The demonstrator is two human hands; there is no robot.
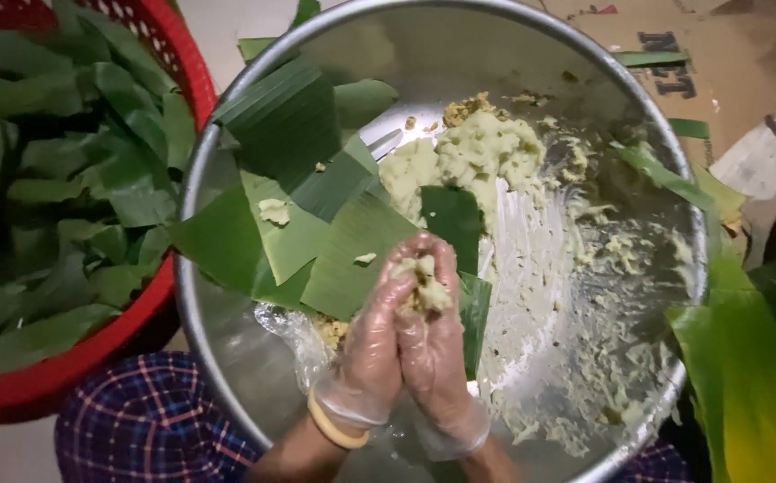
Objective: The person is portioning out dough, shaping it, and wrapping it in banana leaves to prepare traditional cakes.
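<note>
Green leaves (316,224), red basket (178,63), pale-yellow dough (473,152)

We see the floor (227,27) as a pale strip at the top, between the red basket (182,63) and the big steel basin (227,349), both resting on it and touching side by side. To the upper right flattened brown cardboard (737,63) covers the floor, the basin's rim overlapping its edge. On the cardboard we find narrow green leaf strips (687,128) and a crumpled pale scrap (759,161). Along the right side broad green banana leaves (746,358) lie spread beside the basin, one shading to yellow at the bottom
</note>
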